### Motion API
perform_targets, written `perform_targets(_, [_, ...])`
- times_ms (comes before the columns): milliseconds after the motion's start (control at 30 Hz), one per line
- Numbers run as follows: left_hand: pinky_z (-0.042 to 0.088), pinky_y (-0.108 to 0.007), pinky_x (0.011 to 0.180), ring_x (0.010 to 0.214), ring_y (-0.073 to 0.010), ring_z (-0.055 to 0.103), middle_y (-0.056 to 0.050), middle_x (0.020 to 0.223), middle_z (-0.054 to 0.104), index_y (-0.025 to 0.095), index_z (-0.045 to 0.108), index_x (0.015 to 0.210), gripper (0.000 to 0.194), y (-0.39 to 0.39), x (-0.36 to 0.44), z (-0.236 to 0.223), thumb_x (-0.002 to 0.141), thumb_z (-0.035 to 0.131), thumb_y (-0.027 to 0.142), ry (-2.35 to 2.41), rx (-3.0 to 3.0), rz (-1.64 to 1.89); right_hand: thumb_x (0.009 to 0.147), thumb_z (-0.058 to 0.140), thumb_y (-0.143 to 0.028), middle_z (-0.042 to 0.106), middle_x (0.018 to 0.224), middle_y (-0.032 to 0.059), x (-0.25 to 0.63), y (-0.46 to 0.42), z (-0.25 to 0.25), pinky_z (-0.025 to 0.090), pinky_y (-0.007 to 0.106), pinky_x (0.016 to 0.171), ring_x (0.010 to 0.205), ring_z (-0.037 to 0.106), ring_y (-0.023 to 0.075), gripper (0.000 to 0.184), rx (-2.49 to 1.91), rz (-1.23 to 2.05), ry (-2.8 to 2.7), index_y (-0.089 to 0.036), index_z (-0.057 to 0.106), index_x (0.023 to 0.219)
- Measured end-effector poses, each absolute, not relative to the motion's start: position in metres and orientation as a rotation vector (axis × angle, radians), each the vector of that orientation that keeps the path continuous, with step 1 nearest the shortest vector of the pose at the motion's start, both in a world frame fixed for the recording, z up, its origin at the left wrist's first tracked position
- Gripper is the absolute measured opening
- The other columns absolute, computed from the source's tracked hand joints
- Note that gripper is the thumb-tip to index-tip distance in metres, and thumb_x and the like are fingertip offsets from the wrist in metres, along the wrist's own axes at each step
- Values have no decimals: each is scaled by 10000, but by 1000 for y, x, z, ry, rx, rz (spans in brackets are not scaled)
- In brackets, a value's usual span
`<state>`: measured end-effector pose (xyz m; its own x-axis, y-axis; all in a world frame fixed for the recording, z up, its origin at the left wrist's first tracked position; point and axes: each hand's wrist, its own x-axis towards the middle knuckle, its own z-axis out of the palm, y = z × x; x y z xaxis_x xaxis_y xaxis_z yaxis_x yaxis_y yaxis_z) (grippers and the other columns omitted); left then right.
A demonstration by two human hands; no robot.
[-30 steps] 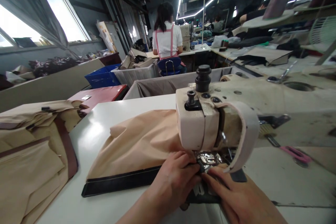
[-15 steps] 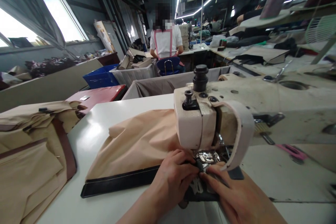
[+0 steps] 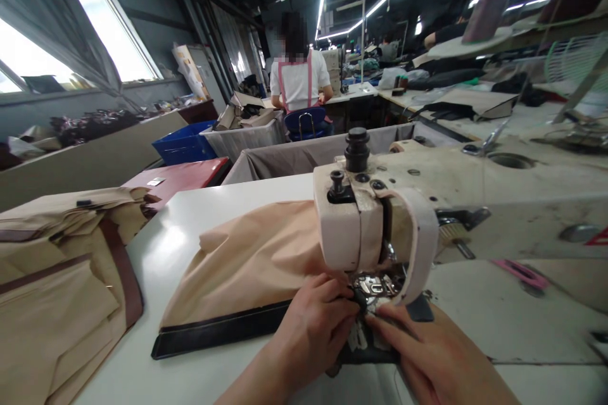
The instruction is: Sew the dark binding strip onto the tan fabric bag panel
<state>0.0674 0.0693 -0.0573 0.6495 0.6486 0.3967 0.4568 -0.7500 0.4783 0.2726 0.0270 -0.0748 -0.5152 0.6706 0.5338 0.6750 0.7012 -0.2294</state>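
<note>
A tan fabric piece (image 3: pixel 251 253) with a black stitched band (image 3: pixel 218 330) along its near edge lies on the white table, its right end running under the head of a sewing machine (image 3: pixel 339 228). My left hand (image 3: pixel 319 311) is closed, its fingertips pinching the dark edge of the fabric piece just left of the presser foot (image 3: pixel 375 285). My right hand (image 3: pixel 418 342) lies at the right of the foot. Its thumb and forefinger press on the dark edge there. The needle is hard to make out behind the machine's curved white guard (image 3: pixel 422 247).
A stack of tan pieces with brown trim (image 3: pixel 61 304) lies at the left. Pink snips (image 3: pixel 525 273) lie right of the machine. Behind the table stand a grey cloth-lined bin (image 3: pixel 280 161), a blue crate (image 3: pixel 183 144) and a seated person (image 3: pixel 299 82) facing away.
The view has shifted slightly. Both hands keep nearly the same place by the presser foot, and the fabric piece has barely moved.
</note>
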Motion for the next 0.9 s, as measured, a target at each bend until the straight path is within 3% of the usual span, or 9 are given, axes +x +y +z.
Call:
perform_targets(233, [443,-304,768,850,-180,545,-75,879,623,131,658,868,180,66,68,-58,877,479,117,898,2500,878,810,388,-56,613,1160,122,277,27,-77,525,438,814,1046,561,270,455,-1058,-103,-2433,-161,566,1214])
perform_targets(633, [444,-307,793,872,-179,556,-73,847,635,153,670,840,226,70,66,-60,892,451,143,843,2527,881,795,394,-39,626,1130,107,279,31,-80,529,416,806,991,574,256,462,-1043,-75,-2463,-159,576,1202])
perform_targets(900, [453,-259,741,804,-152,602,-45,849,680,152,676,812,203,87,64,-64,884,490,191,912,2599,867,780,388,-21,576,1147,138,276,34,-89,517,475,808,987,568,279,502,-1152,-105,-2475,-158,545,1237])
